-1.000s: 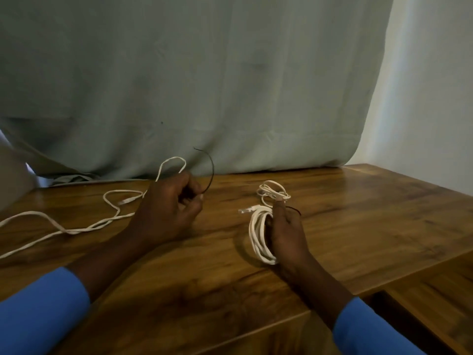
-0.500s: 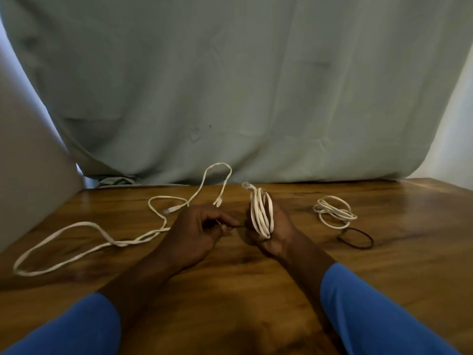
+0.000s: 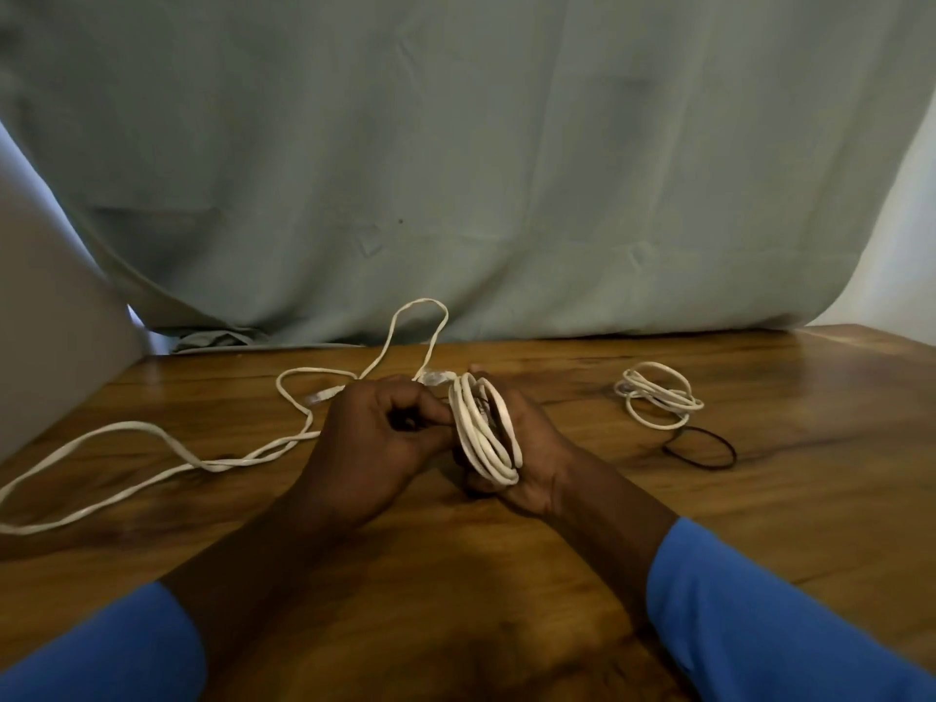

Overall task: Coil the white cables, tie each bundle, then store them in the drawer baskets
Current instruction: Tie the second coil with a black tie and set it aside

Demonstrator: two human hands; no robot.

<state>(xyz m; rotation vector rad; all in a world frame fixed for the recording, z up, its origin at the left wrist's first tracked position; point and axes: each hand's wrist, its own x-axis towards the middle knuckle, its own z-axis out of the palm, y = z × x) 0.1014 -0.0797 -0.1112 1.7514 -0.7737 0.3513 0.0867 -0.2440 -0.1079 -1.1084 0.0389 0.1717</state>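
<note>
My right hand (image 3: 527,448) holds a coiled white cable bundle (image 3: 483,433) upright above the wooden table (image 3: 506,575), its fingers wrapped behind the loops. My left hand (image 3: 375,448) is pressed against the coil's left side, fingers curled and pinching something dark and thin there, apparently a black tie; most of it is hidden. A long uncoiled white cable (image 3: 212,463) sprawls across the table's left half. A second, smaller white coil (image 3: 658,402) lies on the table to the right, with a black band (image 3: 701,448) just in front of it.
A grey-green cloth (image 3: 456,169) hangs behind the table's back edge. A pale flat panel (image 3: 45,321) leans in at the far left. A white wall (image 3: 906,245) shows at the right. My blue sleeves (image 3: 759,625) fill the lower corners.
My right hand lifted the coil off the table and brought it to the middle. My left hand carried the black tie over to it. The view swung left, showing the small coil and black band.
</note>
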